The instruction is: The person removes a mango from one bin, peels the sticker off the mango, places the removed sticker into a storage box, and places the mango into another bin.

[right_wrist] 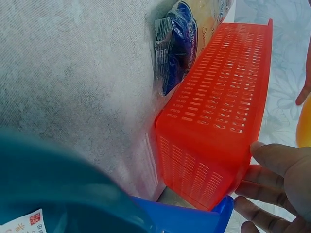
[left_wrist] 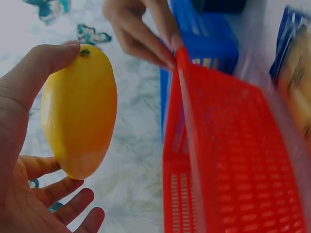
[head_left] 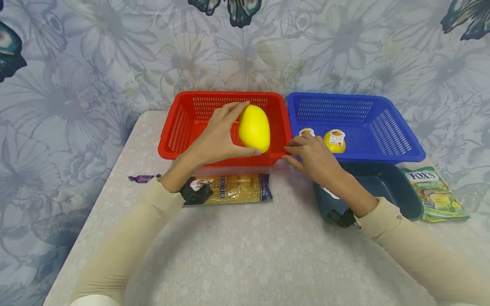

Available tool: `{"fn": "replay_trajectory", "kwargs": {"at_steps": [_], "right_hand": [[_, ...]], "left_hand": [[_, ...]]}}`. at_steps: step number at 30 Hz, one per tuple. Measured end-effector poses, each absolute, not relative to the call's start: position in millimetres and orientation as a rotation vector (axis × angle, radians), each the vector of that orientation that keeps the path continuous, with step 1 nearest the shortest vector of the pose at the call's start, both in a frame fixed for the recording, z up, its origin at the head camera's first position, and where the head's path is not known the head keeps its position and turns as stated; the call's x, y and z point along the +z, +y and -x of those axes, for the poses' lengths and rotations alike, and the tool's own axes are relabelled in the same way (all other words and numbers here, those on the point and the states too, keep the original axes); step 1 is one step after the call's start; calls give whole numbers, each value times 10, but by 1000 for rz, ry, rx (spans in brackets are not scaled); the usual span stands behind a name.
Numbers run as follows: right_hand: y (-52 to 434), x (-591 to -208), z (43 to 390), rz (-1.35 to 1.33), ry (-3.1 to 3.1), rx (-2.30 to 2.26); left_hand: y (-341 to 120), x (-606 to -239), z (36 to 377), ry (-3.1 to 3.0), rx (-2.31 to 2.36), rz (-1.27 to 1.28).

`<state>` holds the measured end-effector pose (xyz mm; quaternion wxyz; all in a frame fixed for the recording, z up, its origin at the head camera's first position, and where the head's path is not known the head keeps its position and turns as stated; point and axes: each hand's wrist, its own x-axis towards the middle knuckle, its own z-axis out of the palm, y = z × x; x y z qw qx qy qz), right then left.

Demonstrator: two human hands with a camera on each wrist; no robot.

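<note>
My left hand (head_left: 220, 136) holds a smooth yellow mango (head_left: 254, 129) by its two ends, thumb at one and fingertips at the other, above the red basket (head_left: 183, 127). A small green stem mark shows on the mango (left_wrist: 80, 109) in the left wrist view. My right hand (head_left: 311, 155) pinches the red basket's rim at its front right corner; in the right wrist view the thumb (right_wrist: 272, 158) lies on that rim. Beside it stands the blue basket (head_left: 390, 131), holding yellow round items (head_left: 334, 142) with white labels, partly hidden by the right hand.
A dark teal tub (head_left: 402, 187) stands before the blue basket, under the right forearm. Right of it lies a green Fox's bag (head_left: 436, 193). A pasta pack (head_left: 241, 189) lies before the red basket, with a purple wrapped sweet (head_left: 141, 178) at its left. A patterned wall (head_left: 115, 55) rises behind.
</note>
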<state>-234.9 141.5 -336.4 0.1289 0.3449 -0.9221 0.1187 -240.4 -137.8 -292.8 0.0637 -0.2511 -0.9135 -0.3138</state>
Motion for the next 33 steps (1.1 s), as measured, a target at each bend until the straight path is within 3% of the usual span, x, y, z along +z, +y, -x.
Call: {"fn": "replay_trajectory", "kwargs": {"at_steps": [14,33], "right_hand": [[1405,-3374,2321,-993,-2699,335],[1389,-3387,2302,-990,-2678,325]], "left_hand": [[-1219,-2930,3188,-2909,-895,745],[-995,-3171,3743,-3194,-648,770]]}}
